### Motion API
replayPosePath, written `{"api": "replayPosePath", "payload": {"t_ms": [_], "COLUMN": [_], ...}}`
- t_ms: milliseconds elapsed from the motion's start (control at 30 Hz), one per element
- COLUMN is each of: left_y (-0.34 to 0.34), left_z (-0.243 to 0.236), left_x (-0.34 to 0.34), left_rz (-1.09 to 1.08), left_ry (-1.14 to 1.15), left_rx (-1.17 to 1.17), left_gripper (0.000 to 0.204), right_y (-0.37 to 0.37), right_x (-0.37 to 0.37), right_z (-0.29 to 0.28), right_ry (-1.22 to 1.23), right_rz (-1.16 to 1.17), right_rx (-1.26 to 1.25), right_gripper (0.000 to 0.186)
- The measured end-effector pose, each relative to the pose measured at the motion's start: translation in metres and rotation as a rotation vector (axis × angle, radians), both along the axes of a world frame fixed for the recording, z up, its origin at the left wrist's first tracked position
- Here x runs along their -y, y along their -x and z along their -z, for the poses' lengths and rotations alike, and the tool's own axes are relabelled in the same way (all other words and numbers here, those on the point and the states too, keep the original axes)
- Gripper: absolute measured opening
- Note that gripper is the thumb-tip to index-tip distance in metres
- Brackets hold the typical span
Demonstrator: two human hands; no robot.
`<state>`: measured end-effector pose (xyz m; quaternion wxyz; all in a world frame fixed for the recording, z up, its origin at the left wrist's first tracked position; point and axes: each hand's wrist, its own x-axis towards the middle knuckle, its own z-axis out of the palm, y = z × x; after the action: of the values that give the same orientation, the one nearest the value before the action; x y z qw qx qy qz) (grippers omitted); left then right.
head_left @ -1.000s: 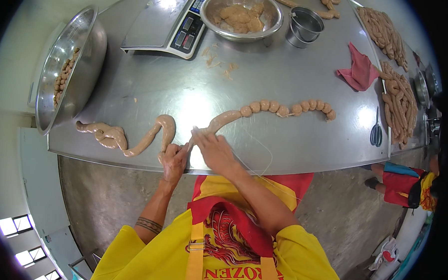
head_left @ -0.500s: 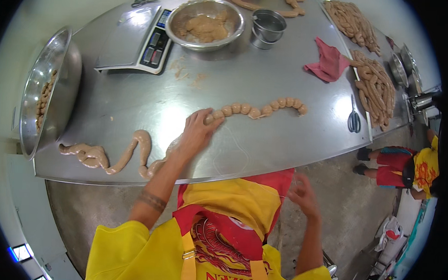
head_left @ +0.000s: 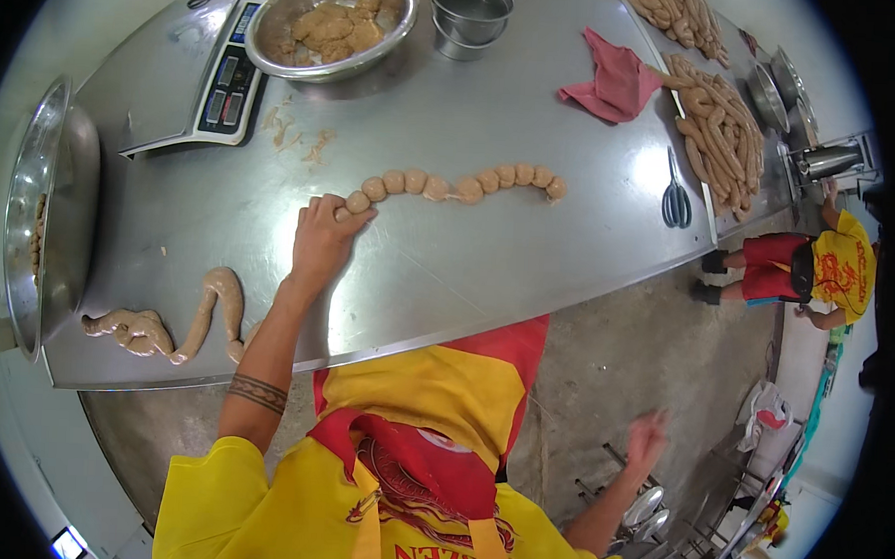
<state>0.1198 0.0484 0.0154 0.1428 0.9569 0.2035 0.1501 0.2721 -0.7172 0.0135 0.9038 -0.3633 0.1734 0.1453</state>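
Note:
A chain of small tied sausages (head_left: 492, 181), round and pale brown, curves across the steel table. My left hand (head_left: 322, 236) is closed on its left end, thumb and fingers around the last links. From under my left forearm a long untied sausage casing (head_left: 222, 305), filled and glossy, winds to the left and ends in a folded heap. My right hand (head_left: 646, 440) is out past the table's front edge, over the floor at the right. Motion smears its fingers, so I cannot make out whether it holds anything.
At the back stand a digital scale (head_left: 226, 85), a steel bowl of ground meat (head_left: 403, 33) and stacked metal containers (head_left: 471, 16). A large steel basin (head_left: 71, 203) stands left. Scissors (head_left: 675, 205), a pink cloth (head_left: 611, 82) and piled sausages (head_left: 719, 131) lie right. A co-worker (head_left: 838, 262) stands beyond.
My right hand has swung outward and toward me, away from the table edge. My left hand stays on the sausage chain. The whole view has shifted and turned.

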Motion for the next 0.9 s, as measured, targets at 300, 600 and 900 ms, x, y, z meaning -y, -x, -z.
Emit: {"api": "replayPosePath", "payload": {"t_ms": [300, 600, 900], "left_y": [0.045, 0.037, 0.037], "left_z": [-0.002, 0.01, 0.004], "left_x": [-0.003, 0.001, 0.007], "left_rz": [-0.221, -0.56, -0.293], "left_ry": [0.642, 0.914, 0.398], "left_rx": [0.214, 0.314, 0.249], "left_gripper": [0.083, 0.038, 0.021], "right_y": [-0.224, 0.126, 0.032], "right_x": [-0.487, -0.583, -0.078], "right_z": [-0.01, -0.045, -0.105], "right_ry": [2.275, 1.035, 1.468], "right_rz": [-0.897, -1.396, -1.281], "right_rx": [1.476, 1.512, 0.2], "right_gripper": [0.045, 0.106, 0.018]}}
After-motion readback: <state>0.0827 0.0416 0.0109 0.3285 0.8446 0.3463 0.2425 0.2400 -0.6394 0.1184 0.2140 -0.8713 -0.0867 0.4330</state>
